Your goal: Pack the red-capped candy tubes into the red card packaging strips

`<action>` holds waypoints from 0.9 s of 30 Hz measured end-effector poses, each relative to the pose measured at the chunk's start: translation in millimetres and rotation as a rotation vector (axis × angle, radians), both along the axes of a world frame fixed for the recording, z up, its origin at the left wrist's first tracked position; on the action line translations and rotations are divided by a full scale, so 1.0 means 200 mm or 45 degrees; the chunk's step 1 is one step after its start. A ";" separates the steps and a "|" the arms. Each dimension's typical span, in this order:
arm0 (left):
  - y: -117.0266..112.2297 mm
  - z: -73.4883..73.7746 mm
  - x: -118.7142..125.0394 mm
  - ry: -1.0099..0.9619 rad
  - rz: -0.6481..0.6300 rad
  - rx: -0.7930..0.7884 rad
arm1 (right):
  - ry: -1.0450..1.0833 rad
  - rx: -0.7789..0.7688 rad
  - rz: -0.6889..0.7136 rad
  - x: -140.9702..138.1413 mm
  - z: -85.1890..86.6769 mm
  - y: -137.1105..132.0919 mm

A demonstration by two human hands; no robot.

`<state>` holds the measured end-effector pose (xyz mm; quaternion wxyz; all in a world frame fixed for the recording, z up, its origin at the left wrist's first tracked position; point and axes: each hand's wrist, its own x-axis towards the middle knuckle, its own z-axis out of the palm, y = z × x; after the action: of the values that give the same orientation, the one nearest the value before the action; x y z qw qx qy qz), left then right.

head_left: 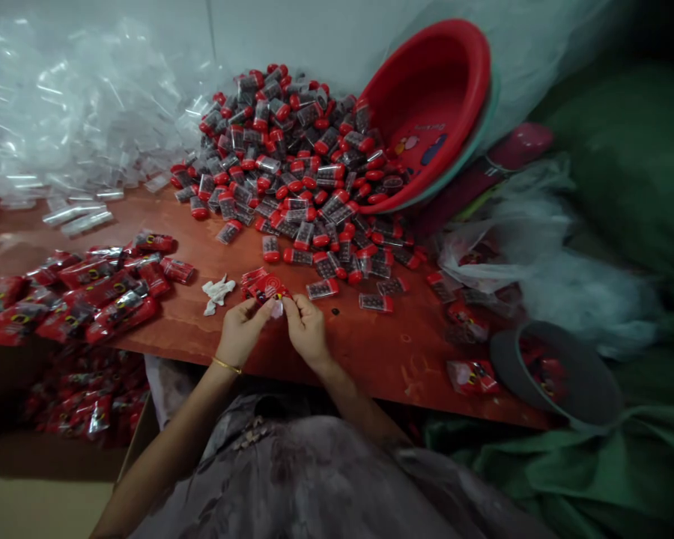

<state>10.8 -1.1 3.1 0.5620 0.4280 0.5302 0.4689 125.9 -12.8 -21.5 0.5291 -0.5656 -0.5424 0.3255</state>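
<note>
My left hand [241,329] and my right hand [306,326] meet at the near edge of a reddish wooden table [371,344]. Both pinch a small red printed packet [269,288] between fingers and thumbs, and a bit of clear film shows between them. A gold bangle [226,365] sits on my left wrist. Just beyond the packet lie loose red-capped clear containers [323,288] with dark contents.
A large heap of red-capped containers [297,165] spills from a tipped red basin [432,105]. Filled red packets [90,288] lie at the left, more in a box below [84,404]. Clear empty wrappers [73,112] pile at back left. A grey bowl [562,374] holds packets at right.
</note>
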 end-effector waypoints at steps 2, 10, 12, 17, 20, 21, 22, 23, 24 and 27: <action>0.00 -0.01 0.02 -0.231 0.048 -0.185 | -0.126 0.020 -0.003 0.01 0.00 -0.01; 0.02 0.00 0.03 -0.347 0.230 -0.300 | -1.049 0.012 -0.187 0.22 -0.03 0.09; 0.02 0.01 0.02 -0.346 0.239 -0.339 | -1.138 -0.005 -0.152 0.30 -0.09 0.06; 0.00 0.02 0.03 -0.367 0.210 -0.431 | -1.155 0.245 -0.047 0.46 -0.19 -0.15; -0.01 0.01 0.05 -0.397 0.186 -0.442 | -1.237 0.142 -0.300 0.48 -0.16 -0.24; -0.01 0.01 0.06 -0.399 0.178 -0.437 | -1.276 0.039 -0.376 0.47 -0.14 -0.25; -0.02 0.01 0.07 -0.397 0.170 -0.433 | -1.317 -0.076 -0.435 0.45 -0.12 -0.25; -0.02 0.01 0.08 -0.386 0.164 -0.430 | -1.362 -0.187 -0.468 0.43 -0.11 -0.25; -0.02 0.01 0.09 -0.369 0.162 -0.428 | -1.408 -0.276 -0.474 0.41 -0.10 -0.24; -0.04 0.01 0.08 -0.330 0.169 -0.431 | -1.487 -0.343 -0.401 0.38 -0.11 -0.21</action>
<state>27.3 -9.5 5.8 0.6570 0.2279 0.5519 0.4602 201.2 -54.0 -42.9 0.1104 -0.7855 -0.6065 -0.0541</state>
